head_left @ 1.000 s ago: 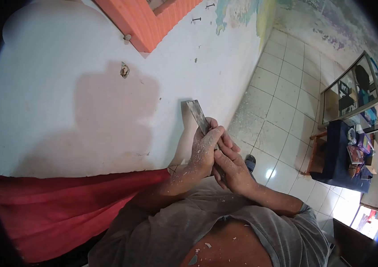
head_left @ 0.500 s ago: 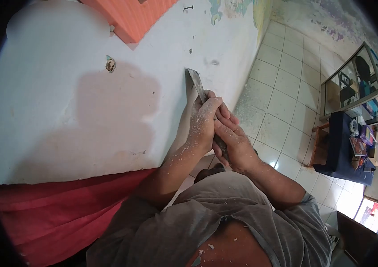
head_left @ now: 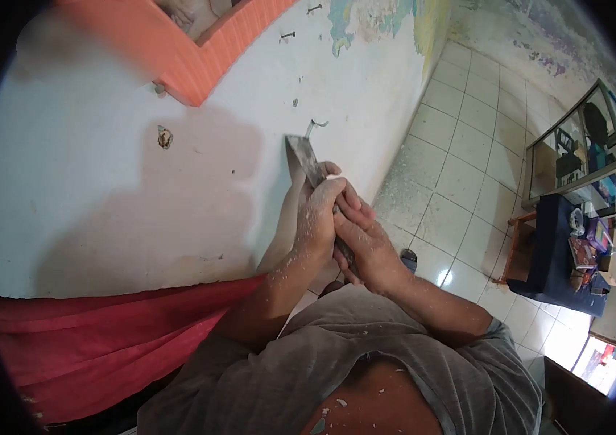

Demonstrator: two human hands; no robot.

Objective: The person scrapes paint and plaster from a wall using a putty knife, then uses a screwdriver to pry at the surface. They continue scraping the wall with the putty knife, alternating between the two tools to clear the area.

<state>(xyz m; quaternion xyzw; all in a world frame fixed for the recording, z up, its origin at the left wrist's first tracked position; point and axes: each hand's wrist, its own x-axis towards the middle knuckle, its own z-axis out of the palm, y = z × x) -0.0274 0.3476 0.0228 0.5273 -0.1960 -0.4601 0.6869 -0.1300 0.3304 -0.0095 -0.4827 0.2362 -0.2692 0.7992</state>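
Observation:
My left hand (head_left: 319, 217) is closed around the upper handle of a flat metal scraper (head_left: 303, 156), thumb along its side. Lower down the same handle, my right hand (head_left: 371, 250) wraps over it, and the two hands overlap. The scraper's wide blade points up and away from me, its edge right at the white painted wall (head_left: 68, 167). Just beyond the blade edge, a small curved dark mark (head_left: 318, 124) shows on the wall. White flakes speckle both hands and forearms. The handle's lower end is partly hidden by my right hand.
An orange frame (head_left: 195, 76) hangs on the wall, with nails (head_left: 288, 35) and peeling paint (head_left: 340, 36) near it. Red cloth (head_left: 105, 333) lies below. Right, on dusty floor tiles (head_left: 435, 170), stand a glass cabinet (head_left: 576, 145) and a table with dark blue cloth (head_left: 547, 250).
The view has shifted, so the wall sits lower and more of the orange frame shows. Both hands keep their grip on the scraper. A foot now shows beside my right forearm.

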